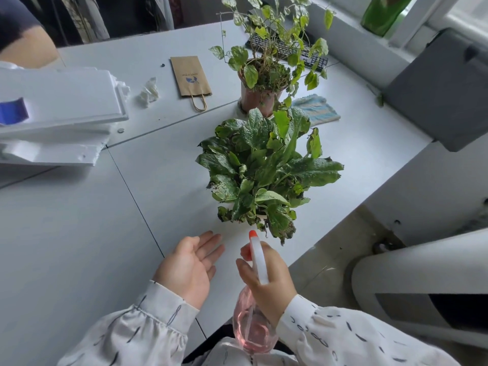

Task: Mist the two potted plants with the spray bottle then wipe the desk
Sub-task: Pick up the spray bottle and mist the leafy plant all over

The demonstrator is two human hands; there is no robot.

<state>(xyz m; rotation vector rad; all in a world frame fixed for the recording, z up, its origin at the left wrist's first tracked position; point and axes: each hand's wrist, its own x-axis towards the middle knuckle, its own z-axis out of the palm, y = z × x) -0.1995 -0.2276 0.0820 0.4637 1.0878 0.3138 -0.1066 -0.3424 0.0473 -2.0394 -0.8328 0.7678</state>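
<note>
Pink spray bottle (254, 326): nearest, with a white head and an orange nozzle pointing toward the far side.
Right grip (266, 281): fingers curled round the bottle's neck.
Left grip (188, 265): palm up, fingers relaxed, holding nothing, just left of the bottle.
Near plant (264, 167): mid desk (79, 247), broad leaves beaded with droplets.
Far plant (266, 62): trailing stems, pinkish pot, just behind.
Striped cloth (315, 109): right of that pot.
Paper bag (190, 75): flat, far left.

Head camera looks steeply down, close over desk (79, 247).
</note>
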